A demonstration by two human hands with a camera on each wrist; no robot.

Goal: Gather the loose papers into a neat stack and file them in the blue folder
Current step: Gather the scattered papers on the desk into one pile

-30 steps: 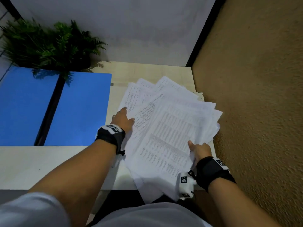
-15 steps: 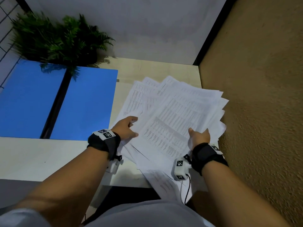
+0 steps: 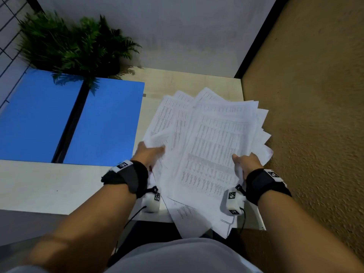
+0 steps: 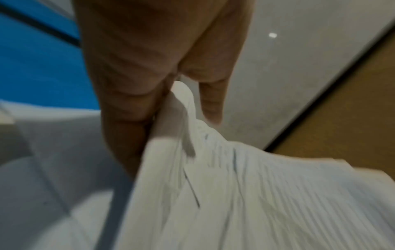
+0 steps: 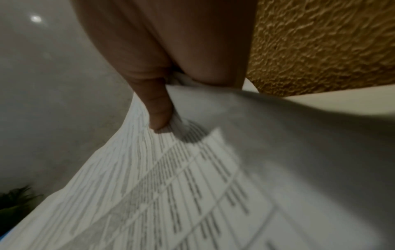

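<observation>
A fanned, uneven bundle of white printed papers (image 3: 212, 138) is lifted between both hands over the right end of the pale desk (image 3: 49, 186). My left hand (image 3: 150, 152) grips the bundle's left edge, thumb on top; the left wrist view shows the papers (image 4: 235, 194) pinched between thumb and fingers. My right hand (image 3: 243, 161) pinches the right edge, its thumb pressed on the top sheet of the papers (image 5: 192, 186). A few sheets (image 3: 189, 217) hang over the desk's near edge. The blue folder (image 3: 106, 123) lies open flat at the left, its black spine (image 3: 71, 123) down the middle.
A green fern plant (image 3: 74, 44) stands behind the folder at the back left. A grey wall (image 3: 177, 32) closes the back, and a textured brown wall (image 3: 315, 115) runs along the right side close to the papers. A wire grid (image 3: 9, 20) shows at the far left.
Both hands have drawn the spread sheets closer together and lifted them off the desk. The left hand went from lying on the papers to gripping their left edge.
</observation>
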